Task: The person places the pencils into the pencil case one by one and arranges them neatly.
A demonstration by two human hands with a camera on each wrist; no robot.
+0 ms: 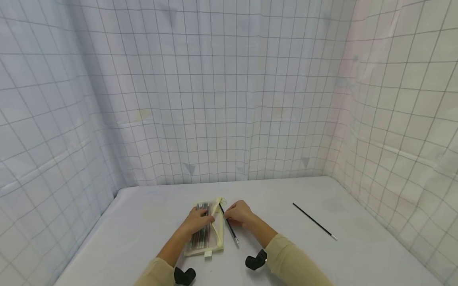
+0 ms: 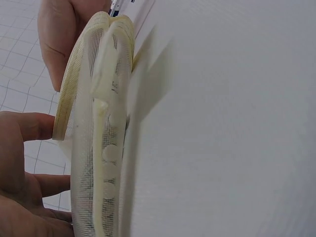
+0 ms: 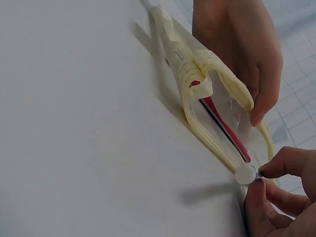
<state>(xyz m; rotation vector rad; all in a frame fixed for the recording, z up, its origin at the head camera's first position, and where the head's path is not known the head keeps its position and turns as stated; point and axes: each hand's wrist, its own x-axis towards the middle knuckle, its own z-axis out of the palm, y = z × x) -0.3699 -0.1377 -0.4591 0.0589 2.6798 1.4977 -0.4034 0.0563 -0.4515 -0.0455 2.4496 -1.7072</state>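
Observation:
A see-through mesh pencil case [image 1: 221, 234] with pale yellow trim lies on the table, several pencils inside. My left hand [image 1: 195, 220] lies over its left part and holds the raised edge of the opening [image 2: 64, 108] with the thumb. On the case's right side, my right hand [image 1: 239, 212] pinches a black pencil [image 1: 230, 227] with a white end. That white end [image 3: 245, 175] points toward me, and the pencil's far end is at the case's opening. Something pink-red [image 3: 224, 118] shows inside the mouth of the case in the right wrist view.
Another black pencil [image 1: 315, 221] with a white end lies at an angle on the right of the white table [image 1: 150, 206]. Gridded white curtains [image 1: 229, 99] stand around the back and sides. A small white tag [image 1: 208, 255] sticks out from the case's near edge.

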